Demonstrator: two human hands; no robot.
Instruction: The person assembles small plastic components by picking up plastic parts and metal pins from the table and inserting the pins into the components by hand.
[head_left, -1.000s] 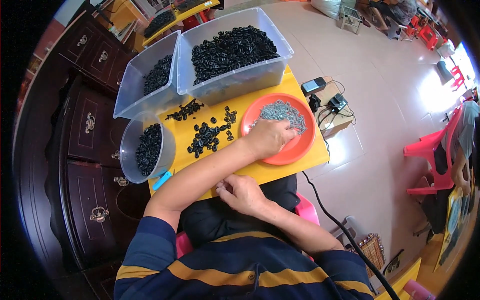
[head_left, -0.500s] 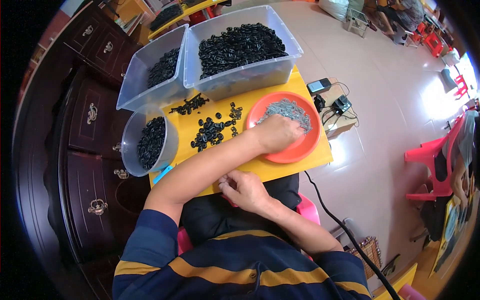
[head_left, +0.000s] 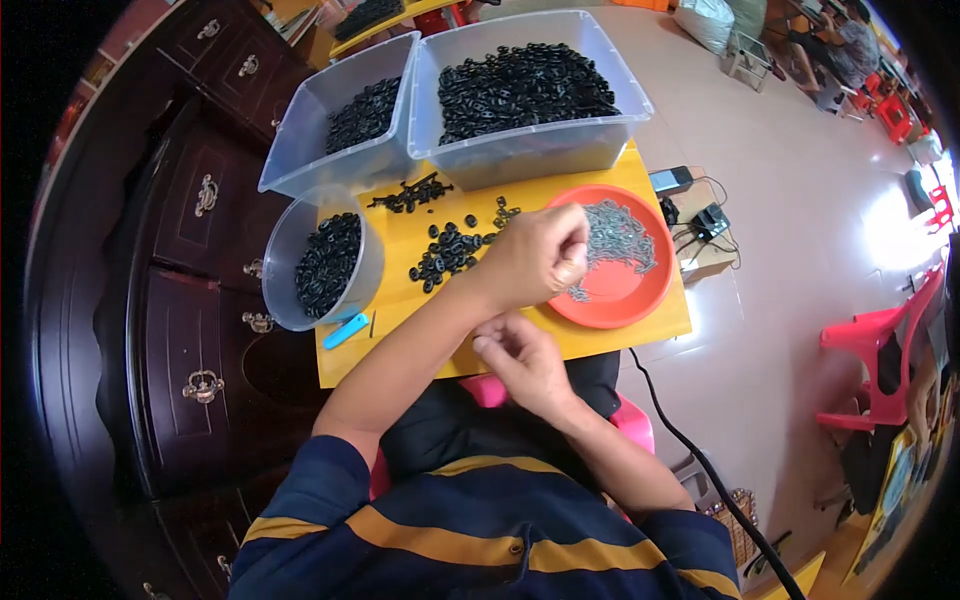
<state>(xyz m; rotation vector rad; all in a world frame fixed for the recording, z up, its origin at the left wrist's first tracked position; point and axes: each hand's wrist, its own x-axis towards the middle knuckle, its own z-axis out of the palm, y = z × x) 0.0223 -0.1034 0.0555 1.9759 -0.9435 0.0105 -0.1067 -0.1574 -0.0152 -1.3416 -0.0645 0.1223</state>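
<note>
My left hand is closed at the left rim of a round orange-red plate, with the fingers curled inward; what they hold, if anything, is hidden. On the plate lies a heap of small silvery metal pins. Below my left wrist, at the table's front edge, my right hand has its fingers curled toward the thumb, and whatever is between them cannot be made out. My left forearm crosses above the right fingertips. Loose small black oval plastic pieces lie left of my left hand, beside a cluster of joined black pieces.
Two clear plastic boxes of black pieces stand at the back of the yellow table. A round clear tub and a light-blue handled tool are at left. Dark drawers border the left; a black cable hangs right.
My left hand has come up out of the pins toward the plate's left rim, still closed. My right hand stays near the table's front edge. The whole view has shifted slightly.
</note>
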